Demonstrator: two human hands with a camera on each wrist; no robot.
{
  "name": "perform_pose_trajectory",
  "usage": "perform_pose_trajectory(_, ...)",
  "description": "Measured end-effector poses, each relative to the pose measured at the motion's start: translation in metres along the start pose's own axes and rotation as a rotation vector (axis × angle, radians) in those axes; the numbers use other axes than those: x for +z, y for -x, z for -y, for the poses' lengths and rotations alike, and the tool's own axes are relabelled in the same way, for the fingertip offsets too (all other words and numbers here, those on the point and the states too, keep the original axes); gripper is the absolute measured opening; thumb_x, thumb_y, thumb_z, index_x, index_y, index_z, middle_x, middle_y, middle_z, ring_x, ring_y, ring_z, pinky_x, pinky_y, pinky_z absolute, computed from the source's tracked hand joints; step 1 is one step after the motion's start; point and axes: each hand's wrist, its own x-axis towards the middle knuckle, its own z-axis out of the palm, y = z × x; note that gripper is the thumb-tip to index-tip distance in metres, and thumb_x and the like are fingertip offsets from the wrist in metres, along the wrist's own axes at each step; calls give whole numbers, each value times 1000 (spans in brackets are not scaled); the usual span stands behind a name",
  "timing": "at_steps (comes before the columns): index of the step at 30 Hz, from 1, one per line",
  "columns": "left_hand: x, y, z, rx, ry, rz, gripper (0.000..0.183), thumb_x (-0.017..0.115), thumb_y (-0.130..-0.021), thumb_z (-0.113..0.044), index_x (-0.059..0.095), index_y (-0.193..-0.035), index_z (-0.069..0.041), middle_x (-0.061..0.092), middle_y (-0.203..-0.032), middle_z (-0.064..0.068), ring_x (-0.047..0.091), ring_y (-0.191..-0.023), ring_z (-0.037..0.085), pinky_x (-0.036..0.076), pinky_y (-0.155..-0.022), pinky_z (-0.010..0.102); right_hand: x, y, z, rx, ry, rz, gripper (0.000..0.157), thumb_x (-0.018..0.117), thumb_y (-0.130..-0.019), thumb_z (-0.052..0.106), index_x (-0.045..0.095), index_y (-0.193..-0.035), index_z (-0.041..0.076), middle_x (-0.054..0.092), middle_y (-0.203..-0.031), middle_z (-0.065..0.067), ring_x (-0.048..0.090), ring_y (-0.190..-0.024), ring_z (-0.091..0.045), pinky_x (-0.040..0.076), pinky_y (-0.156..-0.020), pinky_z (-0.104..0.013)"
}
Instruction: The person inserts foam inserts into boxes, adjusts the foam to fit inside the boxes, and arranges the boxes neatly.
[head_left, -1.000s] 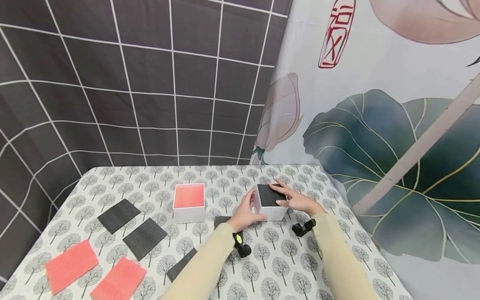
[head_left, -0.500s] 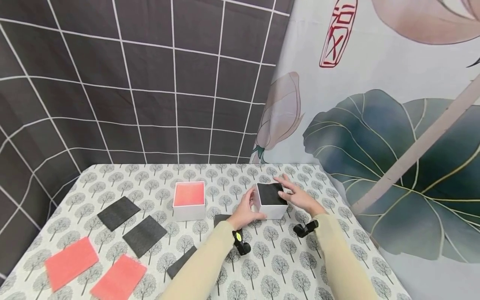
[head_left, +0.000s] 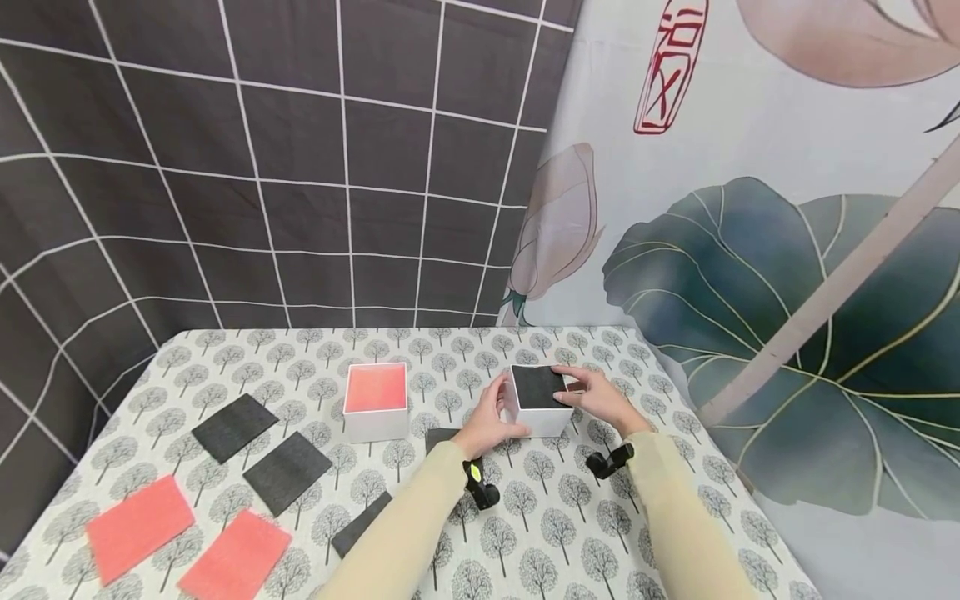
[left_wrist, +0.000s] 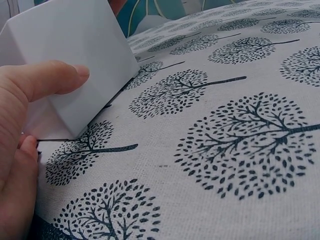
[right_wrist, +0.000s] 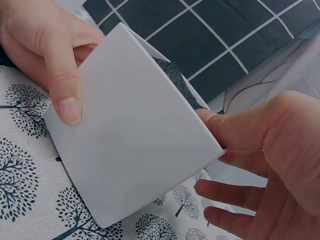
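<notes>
A small white box (head_left: 543,423) stands on the table with a black felt-like sheet (head_left: 534,387) lying across its top opening. My left hand (head_left: 483,423) grips the box from the left, with its thumb laid along the front face, as the left wrist view shows on the white wall (left_wrist: 70,45). At the box's right rim is my right hand (head_left: 600,402). In the right wrist view its thumb touches the edge of the black sheet (right_wrist: 180,82), while its other fingers are spread beside the box's outer wall. The inside below the sheet is hidden.
To the left stands another white box (head_left: 377,427) with a pink sheet (head_left: 377,387) in its top. Two black sheets (head_left: 287,472) and two pink sheets (head_left: 140,529) lie at the left. More black sheets (head_left: 362,525) show partly under the left forearm. A tree-print cloth (head_left: 498,537) covers the table.
The right hand lay on the black sheet, lifted back off it toward the right, and is now at the right rim again. The left hand keeps its grip on the box.
</notes>
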Motion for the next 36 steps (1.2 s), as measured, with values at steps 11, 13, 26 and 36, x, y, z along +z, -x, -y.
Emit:
perform_pose_trajectory(11, -1, -2, 0, -19, -7, -5, 100, 77, -68, 2, 16, -147, -5, 26, -139, 21, 28, -132, 33, 25, -110, 37, 0, -2, 4, 17, 43, 26, 59, 69, -84, 25, 47, -137, 12, 44, -135, -22, 51, -113, -37, 48, -85, -46)
perform_pose_trajectory(13, -1, -1, -2, -23, -10, -5, 99, 77, -68, 1, 17, -147, -6, 26, -139, 21, 28, -132, 33, 25, -110, 37, 0, -3, 6, 2, 78, 28, 58, 69, -84, 24, 48, -137, 10, 45, -135, -22, 50, -113, -39, 48, -85, -48)
perform_pose_trajectory(26, 1, -5, 9, -19, -12, -9, 100, 78, -68, 0, 15, -147, -4, 25, -141, 21, 27, -132, 32, 24, -110, 38, 20, -15, 32, -175, 322, 47, 54, 72, -81, 30, 56, -130, 14, 22, -146, -28, 14, -129, -55, 20, -99, -69)
perform_pose_trajectory(36, 1, -17, 36, -35, -19, -25, 106, 81, -67, -9, 13, -149, -16, 25, -142, 14, 27, -133, 26, 25, -110, 32, 32, -21, 28, -123, 385, 40, 52, 73, -78, 28, 59, -127, 16, 12, -151, -23, 11, -132, -52, 18, -98, -70)
